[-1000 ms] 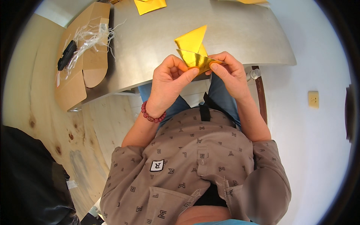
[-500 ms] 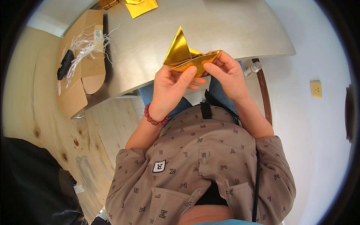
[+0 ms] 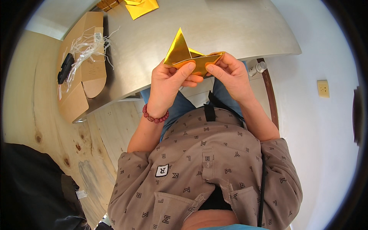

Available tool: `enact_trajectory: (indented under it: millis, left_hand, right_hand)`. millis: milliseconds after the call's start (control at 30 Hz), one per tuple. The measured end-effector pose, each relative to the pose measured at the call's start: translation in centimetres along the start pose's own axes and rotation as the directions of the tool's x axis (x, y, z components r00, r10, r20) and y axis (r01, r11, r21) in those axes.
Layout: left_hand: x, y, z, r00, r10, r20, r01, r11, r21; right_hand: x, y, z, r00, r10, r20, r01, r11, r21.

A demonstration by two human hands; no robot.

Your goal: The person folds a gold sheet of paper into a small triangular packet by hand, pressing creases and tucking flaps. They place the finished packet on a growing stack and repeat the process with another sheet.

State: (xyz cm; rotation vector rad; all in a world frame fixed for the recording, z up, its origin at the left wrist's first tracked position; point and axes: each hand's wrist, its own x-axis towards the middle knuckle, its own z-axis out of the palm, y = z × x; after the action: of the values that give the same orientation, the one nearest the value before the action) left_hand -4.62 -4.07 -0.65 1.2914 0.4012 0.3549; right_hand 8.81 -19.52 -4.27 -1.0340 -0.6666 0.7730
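Note:
Between both hands I hold a sheet of shiny gold paper (image 3: 178, 49), partly folded, with a tall pointed flap standing up on its left side and a long flat fold along its near edge. My left hand (image 3: 172, 81) pinches the left end, its thumb on the near face and its fingers behind. At the right end, my right hand (image 3: 226, 73) grips the fold in the same way, thumb in front. The thumbs lie apart with gold paper between them. Both hands are just off the near edge of the metal table (image 3: 214, 27).
More folded gold paper (image 3: 142, 7) lies at the far edge of the table, beside a brown stack (image 3: 107, 5). To the left is an opened cardboard box (image 3: 94, 78) with white plastic strands (image 3: 85, 50) and a black object (image 3: 66, 68) on it. A wall socket (image 3: 323, 89) is at right.
My left hand has shifted slightly left and its thumb has slid left along the fold, away from the right thumb. The fold looks flatter and more level.

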Motion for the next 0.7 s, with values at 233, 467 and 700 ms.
enact_trajectory:
  millis: [233, 467, 700]
  left_hand:
    - [0.22, -0.21, -0.05, 1.0, -0.001, 0.002, 0.001, 0.998, -0.059]
    - [0.4, -0.3, -0.02, 1.0, 0.02, 0.018, -0.02, 0.999, -0.025]
    - [0.55, -0.26, -0.27, 1.0, 0.009, 0.03, -0.007, 0.998, -0.055]
  right_hand:
    - [0.09, -0.09, -0.1, 1.0, -0.013, -0.021, 0.013, 1.0, -0.015]
    - [0.18, -0.27, -0.01, 0.998, -0.025, -0.057, 0.025, 1.0, -0.013]
    - [0.37, -0.34, 0.15, 0.997, -0.021, -0.077, 0.02, 1.0, -0.019]
